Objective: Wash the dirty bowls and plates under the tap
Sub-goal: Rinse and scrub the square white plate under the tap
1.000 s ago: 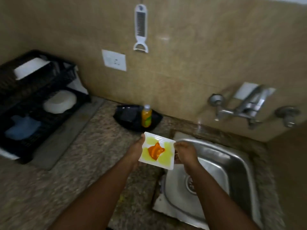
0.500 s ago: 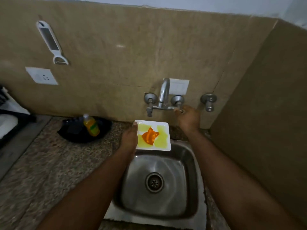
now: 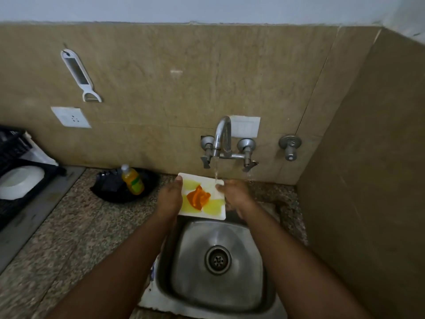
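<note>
A small square white plate (image 3: pixel 212 209), smeared yellow with an orange blob in the middle, is held over the back of the steel sink (image 3: pixel 218 261). My left hand (image 3: pixel 170 199) grips its left edge, thumb on the rim. My right hand (image 3: pixel 234 196) holds its right edge, thumb on top. Water runs from the curved tap (image 3: pixel 222 137) in a thin stream onto the plate's far right corner.
A black tray (image 3: pixel 110 192) with a yellow soap bottle (image 3: pixel 133 180) sits on the granite counter at the left. A black dish rack (image 3: pixel 13 176) with a white bowl stands at the far left. A tiled side wall closes in the right.
My right hand left the tap's right handle and came down onto the plate's right edge. Water now runs from the spout. The view swung right, from the counter to the sink.
</note>
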The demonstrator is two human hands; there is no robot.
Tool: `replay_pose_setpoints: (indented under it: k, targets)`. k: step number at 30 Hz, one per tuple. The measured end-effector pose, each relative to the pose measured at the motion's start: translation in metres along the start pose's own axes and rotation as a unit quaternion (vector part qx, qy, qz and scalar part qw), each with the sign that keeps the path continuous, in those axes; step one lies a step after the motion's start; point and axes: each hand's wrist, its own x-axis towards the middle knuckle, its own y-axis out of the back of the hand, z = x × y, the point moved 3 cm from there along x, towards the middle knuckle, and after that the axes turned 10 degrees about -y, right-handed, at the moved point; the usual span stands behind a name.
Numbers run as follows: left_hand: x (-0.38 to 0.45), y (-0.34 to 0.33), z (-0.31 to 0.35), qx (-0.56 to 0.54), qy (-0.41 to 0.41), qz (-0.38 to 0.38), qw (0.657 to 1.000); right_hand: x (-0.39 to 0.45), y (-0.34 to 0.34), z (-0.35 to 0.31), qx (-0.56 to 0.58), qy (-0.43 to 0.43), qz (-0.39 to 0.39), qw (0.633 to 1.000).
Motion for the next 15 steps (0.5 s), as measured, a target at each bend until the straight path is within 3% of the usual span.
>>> replay_pose_setpoints:
  k: [2, 7, 12, 15]
  targets:
    - [-0.002, 0.004, 0.002, 0.028, -0.035, -0.003, 0.999, 0.002, -0.015, 0.004, 0.031, 0.011, -0.042, 0.999]
    - [-0.002, 0.017, 0.000, 0.050, -0.066, 0.035, 0.996, 0.008, -0.037, 0.002, 0.046, 0.035, -0.017, 0.998]
    - [0.006, 0.021, -0.004, 0.075, -0.087, 0.014, 0.993, -0.002, -0.030, -0.001, 0.041, 0.009, -0.131, 0.990]
    - [0.006, 0.016, -0.007, 0.119, -0.093, -0.022, 0.988, 0.005, -0.026, -0.009, -0.003, 0.051, 0.003, 0.999]
